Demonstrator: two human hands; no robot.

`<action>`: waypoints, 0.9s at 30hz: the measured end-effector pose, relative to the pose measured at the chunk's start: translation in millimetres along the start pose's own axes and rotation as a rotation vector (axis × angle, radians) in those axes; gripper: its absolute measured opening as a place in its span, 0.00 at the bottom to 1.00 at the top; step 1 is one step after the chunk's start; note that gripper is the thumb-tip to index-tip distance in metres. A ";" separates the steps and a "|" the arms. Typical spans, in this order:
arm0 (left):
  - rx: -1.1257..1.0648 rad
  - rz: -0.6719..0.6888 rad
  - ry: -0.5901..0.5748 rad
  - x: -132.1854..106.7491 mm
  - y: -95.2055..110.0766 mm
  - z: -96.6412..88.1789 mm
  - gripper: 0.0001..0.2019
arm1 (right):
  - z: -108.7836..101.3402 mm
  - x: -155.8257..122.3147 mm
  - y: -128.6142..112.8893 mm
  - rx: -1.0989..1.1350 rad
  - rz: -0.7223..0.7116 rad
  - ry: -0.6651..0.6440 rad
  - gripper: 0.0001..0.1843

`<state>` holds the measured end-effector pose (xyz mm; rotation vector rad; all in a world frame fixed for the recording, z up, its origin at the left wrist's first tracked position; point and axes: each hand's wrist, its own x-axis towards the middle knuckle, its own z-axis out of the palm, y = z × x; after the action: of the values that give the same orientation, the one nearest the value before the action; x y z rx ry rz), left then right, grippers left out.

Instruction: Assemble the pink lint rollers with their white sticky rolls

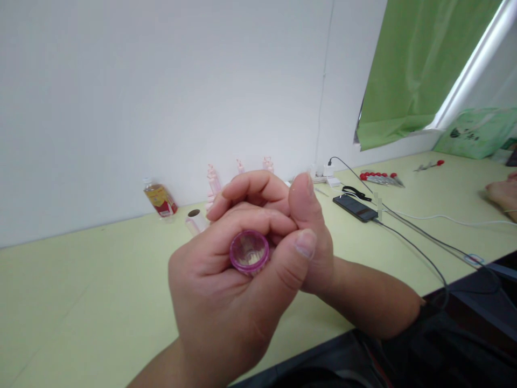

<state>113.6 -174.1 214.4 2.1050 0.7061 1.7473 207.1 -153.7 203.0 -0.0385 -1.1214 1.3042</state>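
Observation:
My left hand [238, 302] is in front at the middle, its fingers and thumb closed around a small round container [250, 252]. The container has a purple rim and a see-through wall, and its round end faces me. Pale bits show deep inside it, too small to name. Right behind, my right hand [309, 237] is cupped against the left one with its fingers bent and its thumb pointing up. The left hand covers most of its palm, so whatever it may grip is hidden. Both hands are raised above the pale green table [81, 302].
Along the wall stand a bottle with a yellow and red label [160, 198], a roll [196, 221] and pink figure-shaped bottles [213, 180]. To the right lie a phone [355, 208], cables [407, 216] and several red-tipped items [382, 178]. Another person's hand [503, 195] rests at the right edge.

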 end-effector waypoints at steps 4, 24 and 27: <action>-0.004 -0.008 0.014 -0.3 0.8 0.3 0.04 | 0.5 0.3 1.0 -0.006 -0.046 -0.001 0.24; -0.012 -0.004 -0.010 1.0 0.8 -0.2 0.08 | 0.7 0.6 0.5 0.007 0.007 0.011 0.24; -0.003 -0.011 -0.007 0.2 -0.6 -0.7 0.07 | 0.1 1.1 1.4 0.014 -0.010 0.012 0.24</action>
<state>112.9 -173.6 214.4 2.1006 0.7113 1.7339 205.8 -152.4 202.9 -0.0299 -1.1006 1.3013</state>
